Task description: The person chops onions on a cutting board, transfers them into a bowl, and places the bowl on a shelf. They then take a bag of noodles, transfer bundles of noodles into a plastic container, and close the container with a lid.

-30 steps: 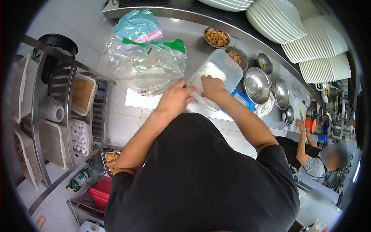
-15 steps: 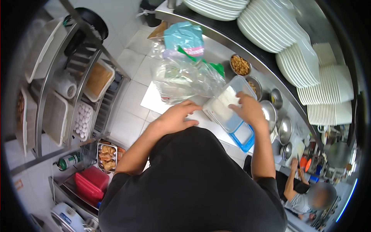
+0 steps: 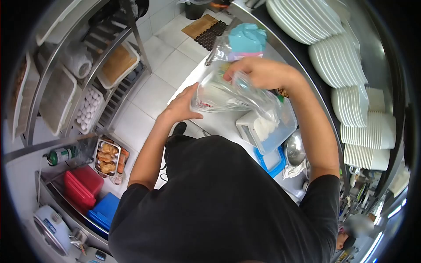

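A clear plastic bag [image 3: 215, 94] with pale contents lies on the white counter in front of me. My right hand [image 3: 265, 72] reaches across it, fingers closed on the bag's loose plastic. My left hand [image 3: 180, 105] rests at the bag's near left side, thumb and fingers apart, holding nothing. Below the bag's loose end is a clear plastic container [image 3: 285, 116] with a white substance [image 3: 264, 128] inside. A blue-rimmed lid [image 3: 272, 161] lies beside the container, towards my body. Behind the right hand sits a turquoise bag [image 3: 247, 38].
Stacked white plates [image 3: 337, 61] line the shelf on the right. A metal bowl [image 3: 294, 148] and a white cloth [image 3: 294, 171] are beside the container. On the left, a rack holds a tray of eggs [image 3: 89, 108] and plastic tubs. Another person is partly visible at lower right.
My right hand has left the container and taken hold of the plastic bag. My left hand has moved up beside the bag. The view has shifted.
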### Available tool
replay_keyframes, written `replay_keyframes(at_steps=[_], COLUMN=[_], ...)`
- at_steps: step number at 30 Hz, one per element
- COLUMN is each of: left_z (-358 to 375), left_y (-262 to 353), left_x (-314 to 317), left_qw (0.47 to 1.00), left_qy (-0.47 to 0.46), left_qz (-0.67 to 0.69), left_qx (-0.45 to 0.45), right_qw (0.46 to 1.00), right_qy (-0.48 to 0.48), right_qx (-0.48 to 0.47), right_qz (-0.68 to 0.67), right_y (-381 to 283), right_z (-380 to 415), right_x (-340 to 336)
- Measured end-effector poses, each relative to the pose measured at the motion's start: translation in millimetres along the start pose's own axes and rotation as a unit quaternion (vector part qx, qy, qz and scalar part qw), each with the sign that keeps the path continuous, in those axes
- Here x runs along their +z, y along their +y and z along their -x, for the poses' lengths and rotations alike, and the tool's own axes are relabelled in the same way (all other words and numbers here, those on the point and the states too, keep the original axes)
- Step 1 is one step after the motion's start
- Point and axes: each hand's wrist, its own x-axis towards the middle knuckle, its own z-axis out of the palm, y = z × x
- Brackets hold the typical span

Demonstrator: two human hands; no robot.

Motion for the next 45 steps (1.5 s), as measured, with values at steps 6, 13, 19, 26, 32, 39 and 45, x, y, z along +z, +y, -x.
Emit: replay_keyframes(at_steps=[6,13,19,26,32,39,45], left_z=[-25,-27,-32,-36,-38,-43,-41], left_y=[-1,-10,-5,-12,4,-10,-24], left_x=[28,37,30,35,33,40,39], left_qw=[0.997,0.996,0.998,0.994,0.992,0.987,0.984], left_qy=[0.051,0.055,0.047,0.033,0.018,-0.004,-0.023], left_qz=[0.051,0.072,0.052,0.096,0.124,0.161,0.177], left_qx=[0.020,-0.006,0.000,-0.028,-0.034,-0.024,-0.010], right_qw=[0.995,0.951,0.943,0.961,0.881,0.787,0.722], right_qy=[-0.006,-0.066,-0.079,0.218,0.420,0.559,0.611], right_qx=[0.026,0.140,0.229,0.155,0.216,0.232,0.241], right_qz=[0.098,0.267,0.228,0.069,-0.036,-0.120,-0.219], right_y=[111,56,14,-18,-40,-33,-32], right_z=[-57,-74,-45,55,159,225,270], right_x=[135,126,93,31,33,86,130])
